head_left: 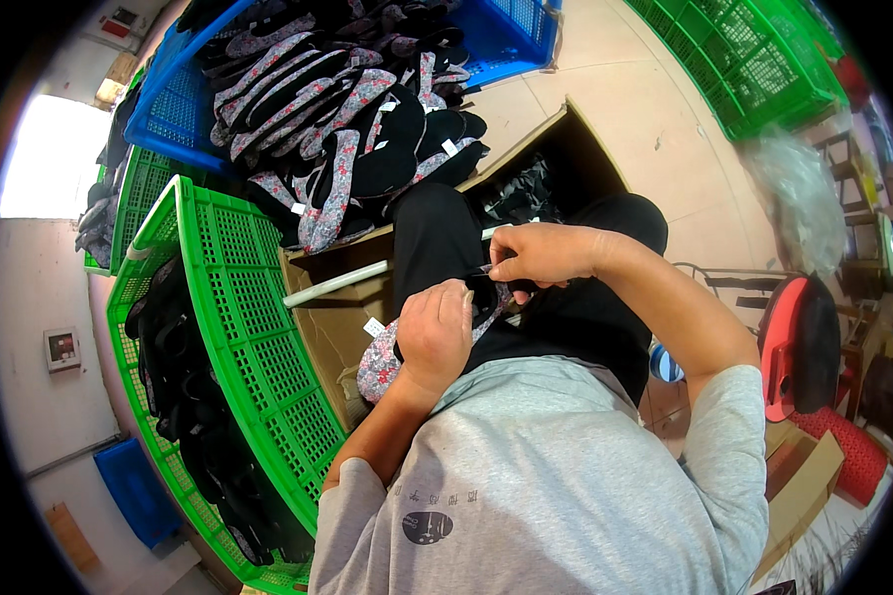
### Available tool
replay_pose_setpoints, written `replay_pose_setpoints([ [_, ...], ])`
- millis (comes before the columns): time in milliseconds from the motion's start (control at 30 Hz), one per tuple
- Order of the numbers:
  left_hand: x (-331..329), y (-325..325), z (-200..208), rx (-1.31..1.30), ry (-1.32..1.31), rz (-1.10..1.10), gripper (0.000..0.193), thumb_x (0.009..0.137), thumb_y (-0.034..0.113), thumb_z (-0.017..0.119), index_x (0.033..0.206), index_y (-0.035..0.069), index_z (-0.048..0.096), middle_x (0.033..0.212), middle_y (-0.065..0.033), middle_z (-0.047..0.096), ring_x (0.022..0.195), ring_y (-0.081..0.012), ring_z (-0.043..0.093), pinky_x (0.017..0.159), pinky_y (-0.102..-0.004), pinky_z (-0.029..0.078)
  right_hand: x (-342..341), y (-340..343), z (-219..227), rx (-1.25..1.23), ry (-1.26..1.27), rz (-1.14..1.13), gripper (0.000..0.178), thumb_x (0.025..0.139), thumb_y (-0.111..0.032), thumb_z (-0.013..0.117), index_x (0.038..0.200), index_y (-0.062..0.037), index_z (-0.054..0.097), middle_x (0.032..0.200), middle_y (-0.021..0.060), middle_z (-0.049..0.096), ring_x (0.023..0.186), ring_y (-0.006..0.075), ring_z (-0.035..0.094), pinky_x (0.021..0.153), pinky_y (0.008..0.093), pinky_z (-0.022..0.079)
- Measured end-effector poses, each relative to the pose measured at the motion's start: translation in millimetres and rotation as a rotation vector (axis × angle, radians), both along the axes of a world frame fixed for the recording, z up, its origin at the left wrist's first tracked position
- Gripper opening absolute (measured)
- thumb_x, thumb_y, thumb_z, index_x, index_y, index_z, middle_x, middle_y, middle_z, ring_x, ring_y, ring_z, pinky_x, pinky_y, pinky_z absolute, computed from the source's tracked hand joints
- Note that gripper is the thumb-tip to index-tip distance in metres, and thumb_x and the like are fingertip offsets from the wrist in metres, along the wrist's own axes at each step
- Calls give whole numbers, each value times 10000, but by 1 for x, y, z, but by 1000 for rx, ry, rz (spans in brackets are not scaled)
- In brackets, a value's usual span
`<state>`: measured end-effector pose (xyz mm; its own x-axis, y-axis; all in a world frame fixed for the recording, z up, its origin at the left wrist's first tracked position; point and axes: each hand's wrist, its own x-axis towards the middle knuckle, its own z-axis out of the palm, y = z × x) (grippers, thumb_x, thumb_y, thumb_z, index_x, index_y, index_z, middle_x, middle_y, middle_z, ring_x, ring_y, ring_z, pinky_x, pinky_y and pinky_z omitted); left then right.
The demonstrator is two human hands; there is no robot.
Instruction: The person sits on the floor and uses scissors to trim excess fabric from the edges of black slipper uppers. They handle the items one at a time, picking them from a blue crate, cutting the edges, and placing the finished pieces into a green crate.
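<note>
Over my lap lies a floral grey-and-red fabric piece (375, 369) with black parts and a small white tag. My left hand (435, 332) is closed on it, its fingertips at the black edge. Just beyond, my right hand (546, 256) pinches with thumb and forefinger close to my left fingertips. Whatever sits in that pinch is too small and dark to make out. Part of the fabric is hidden under my left hand and wrist.
A blue crate (506, 45) with a heap of similar floral-and-black pieces (337, 178) stands ahead. At my left is a green crate (258, 327) of black pieces. Between my knees is an open cardboard box (580, 149), with a pale bar (339, 285) nearby. A red-and-black stool (789, 347) stands right.
</note>
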<state>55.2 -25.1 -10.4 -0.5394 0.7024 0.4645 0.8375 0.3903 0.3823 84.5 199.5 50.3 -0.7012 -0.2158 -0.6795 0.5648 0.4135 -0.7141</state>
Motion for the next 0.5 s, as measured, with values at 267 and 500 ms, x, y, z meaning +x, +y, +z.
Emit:
replay_pose_setpoints([
  [267,0,-1,0,-7,3,-3,158,821,81,688,961,20,645,936,-107,689,842,-284,669,765,-390,510,-3,0,2,12,9,34,195,981,-232,547,1066,-57,557,763,56,678,528,109,487,457,275,383],
  [500,-3,-1,3,28,-22,-19,121,820,81,691,921,35,641,885,-98,680,797,-287,660,729,-391,510,5,6,-7,-118,6,-43,163,985,-213,544,1053,-64,540,752,40,666,494,87,450,430,253,350],
])
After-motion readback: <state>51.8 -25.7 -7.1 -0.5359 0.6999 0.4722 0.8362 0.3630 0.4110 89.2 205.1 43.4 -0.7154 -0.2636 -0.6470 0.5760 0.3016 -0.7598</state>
